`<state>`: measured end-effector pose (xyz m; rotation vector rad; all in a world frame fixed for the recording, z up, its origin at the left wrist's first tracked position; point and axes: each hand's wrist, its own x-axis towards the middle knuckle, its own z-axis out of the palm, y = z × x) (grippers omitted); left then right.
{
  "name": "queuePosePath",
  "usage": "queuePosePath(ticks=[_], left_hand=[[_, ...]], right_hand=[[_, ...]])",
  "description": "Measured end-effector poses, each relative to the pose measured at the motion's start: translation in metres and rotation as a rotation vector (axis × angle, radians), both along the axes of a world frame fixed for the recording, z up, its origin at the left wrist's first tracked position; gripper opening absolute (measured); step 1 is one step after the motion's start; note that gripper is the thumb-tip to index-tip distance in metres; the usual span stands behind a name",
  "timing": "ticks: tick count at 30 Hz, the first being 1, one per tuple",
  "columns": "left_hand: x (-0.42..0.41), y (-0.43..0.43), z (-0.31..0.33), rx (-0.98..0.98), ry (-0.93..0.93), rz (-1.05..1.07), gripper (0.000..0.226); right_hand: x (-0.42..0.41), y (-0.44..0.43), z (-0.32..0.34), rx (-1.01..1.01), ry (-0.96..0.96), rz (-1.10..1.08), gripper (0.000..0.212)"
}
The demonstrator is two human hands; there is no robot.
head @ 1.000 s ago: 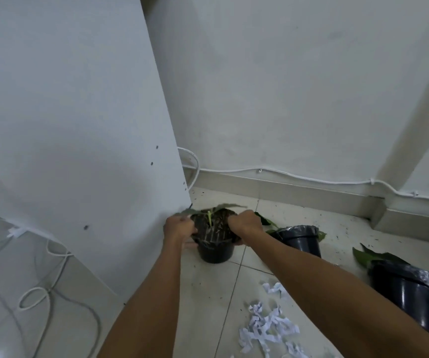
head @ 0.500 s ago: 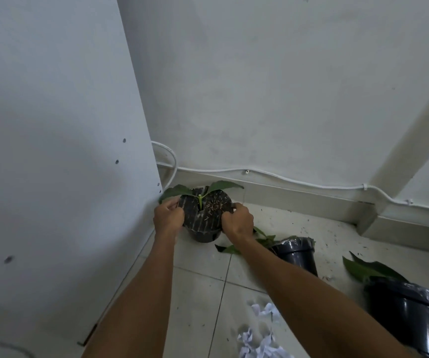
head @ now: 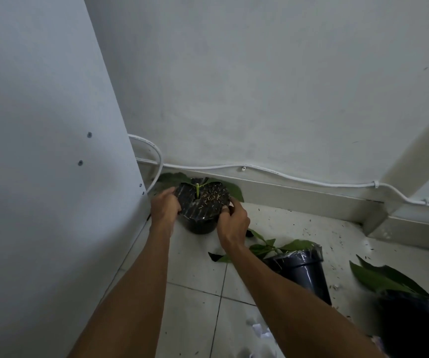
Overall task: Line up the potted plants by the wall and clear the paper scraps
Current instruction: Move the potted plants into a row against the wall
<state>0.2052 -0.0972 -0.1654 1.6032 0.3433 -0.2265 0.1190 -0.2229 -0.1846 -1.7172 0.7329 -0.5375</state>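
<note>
Both hands grip a small black potted plant (head: pixel 202 206) in the corner where the white panel (head: pixel 40 151) meets the wall (head: pixel 260 86): the left hand (head: pixel 165 208) wraps its left rim, the right hand (head: pixel 234 220) its right rim, the pot between them. It sits close to the skirting, though whether its base touches the floor (head: pixel 195 280) is hard to tell. A second black pot (head: pixel 302 272) stands near the right forearm, a third (head: pixel 415 326) at the lower right. White paper scraps (head: pixel 260 333) lie on the tiles below.
</note>
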Motion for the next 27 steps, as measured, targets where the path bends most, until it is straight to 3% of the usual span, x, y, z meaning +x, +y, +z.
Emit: queuePosePath(ticks=[7, 14, 17, 18, 22, 27], left_hand=[[0.004, -0.016, -0.006, -0.022, -0.091, 0.034, 0.055], [-0.008, -0.029, 0.013, 0.160, -0.053, 0.119, 0.062], [-0.027, -0.038, 0.029, 0.273, -0.129, 0.130, 0.071], [-0.035, -0.041, 0.035, 0.302, -0.169, 0.115, 0.076], [-0.073, -0.056, 0.066, 0.343, -0.217, -0.063, 0.081], [-0.118, -0.072, 0.093, 0.501, -0.055, -0.376, 0.050]], right_hand=[[0.007, -0.009, 0.000, 0.020, -0.002, 0.076, 0.036], [0.008, -0.028, 0.021, 0.007, 0.278, 0.247, 0.040], [0.002, -0.035, 0.043, -0.041, 0.306, 0.212, 0.021], [-0.001, -0.040, 0.053, -0.045, 0.289, 0.201, 0.012], [-0.032, -0.074, 0.091, -0.090, 0.286, 0.132, 0.017], [-0.100, -0.114, 0.113, -0.191, 0.478, 0.160, 0.020]])
